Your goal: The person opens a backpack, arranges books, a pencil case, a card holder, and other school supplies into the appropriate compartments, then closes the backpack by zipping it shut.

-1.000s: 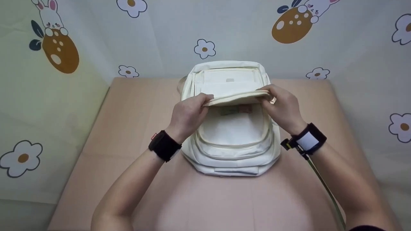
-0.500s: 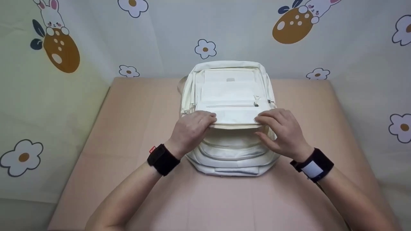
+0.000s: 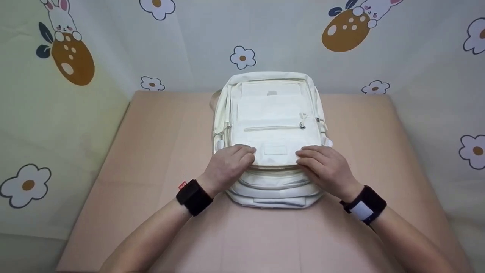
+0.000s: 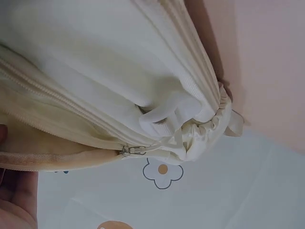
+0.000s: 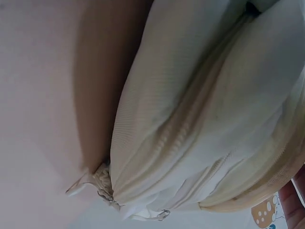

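Note:
A cream-white backpack (image 3: 273,108) lies on its back on the table, its front facing up. My left hand (image 3: 230,167) pinches the lower left edge of the front pocket flap (image 3: 276,160); my right hand (image 3: 329,167) grips the same edge on the right. Between the hands the flap lies low over the pocket opening. In the left wrist view, the unzipped edge gapes near a zipper pull (image 4: 132,150), and my fingers (image 4: 23,198) hold that edge. The right wrist view shows only a few fingertips beside the flap's piped rim (image 5: 267,191).
A small zipped pocket (image 3: 271,128) crosses the flap. A white plastic buckle (image 4: 169,114) sits on the bag's side. The pinkish table (image 3: 170,132) extends around the bag, and a printed fabric backdrop (image 3: 197,49) stands behind it and along both sides.
Both hands have brought the flap down toward the bag's bottom. It was lifted with the pocket's inside showing; now it covers most of the opening. The bag has stayed in place.

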{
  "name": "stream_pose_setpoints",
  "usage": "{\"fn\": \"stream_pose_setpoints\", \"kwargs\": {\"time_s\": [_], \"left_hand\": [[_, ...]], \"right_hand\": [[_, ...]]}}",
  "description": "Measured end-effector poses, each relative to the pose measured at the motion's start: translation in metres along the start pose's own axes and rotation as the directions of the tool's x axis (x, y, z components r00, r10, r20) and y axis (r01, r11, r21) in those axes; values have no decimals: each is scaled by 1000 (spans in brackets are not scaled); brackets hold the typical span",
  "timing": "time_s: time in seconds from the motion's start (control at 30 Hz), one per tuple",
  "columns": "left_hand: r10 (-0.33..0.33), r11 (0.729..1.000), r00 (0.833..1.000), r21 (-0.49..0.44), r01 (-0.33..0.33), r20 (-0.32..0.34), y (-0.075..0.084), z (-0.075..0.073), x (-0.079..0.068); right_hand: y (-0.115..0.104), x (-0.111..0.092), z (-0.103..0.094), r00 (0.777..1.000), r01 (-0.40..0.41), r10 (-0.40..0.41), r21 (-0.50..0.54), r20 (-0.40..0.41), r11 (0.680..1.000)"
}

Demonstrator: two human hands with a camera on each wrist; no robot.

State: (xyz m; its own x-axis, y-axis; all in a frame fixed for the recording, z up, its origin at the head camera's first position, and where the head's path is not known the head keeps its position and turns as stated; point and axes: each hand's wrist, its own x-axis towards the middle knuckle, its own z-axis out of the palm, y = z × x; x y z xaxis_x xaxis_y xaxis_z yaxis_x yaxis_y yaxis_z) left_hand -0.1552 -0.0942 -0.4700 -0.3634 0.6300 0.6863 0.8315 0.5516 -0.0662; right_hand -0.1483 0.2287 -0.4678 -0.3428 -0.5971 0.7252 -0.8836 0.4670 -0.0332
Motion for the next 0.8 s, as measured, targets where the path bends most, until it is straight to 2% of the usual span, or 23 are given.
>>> {"fn": "stream_pose_setpoints", "kwargs": {"time_s": [0.13,0.33,0.5,0.8], "left_hand": [[-2,1000,999,-23,3,33,-1,2,-7],[17,995,999,-94,-13,45,-4,3,-17],[34,996,997,-90,-27,72,-5,4,-22],[5,997,991,-79,6,137,-1,2,-23]], "right_hand": [[-2,-6,3,1000,-6,6,-8,12,1000],[-4,-9,8,1000,-12,12,7,-13,1000],[-3,-10,11,1000,-15,15,5,-17,1000],[-5,-13,14,998,-51,52,-19,47,998]]}}
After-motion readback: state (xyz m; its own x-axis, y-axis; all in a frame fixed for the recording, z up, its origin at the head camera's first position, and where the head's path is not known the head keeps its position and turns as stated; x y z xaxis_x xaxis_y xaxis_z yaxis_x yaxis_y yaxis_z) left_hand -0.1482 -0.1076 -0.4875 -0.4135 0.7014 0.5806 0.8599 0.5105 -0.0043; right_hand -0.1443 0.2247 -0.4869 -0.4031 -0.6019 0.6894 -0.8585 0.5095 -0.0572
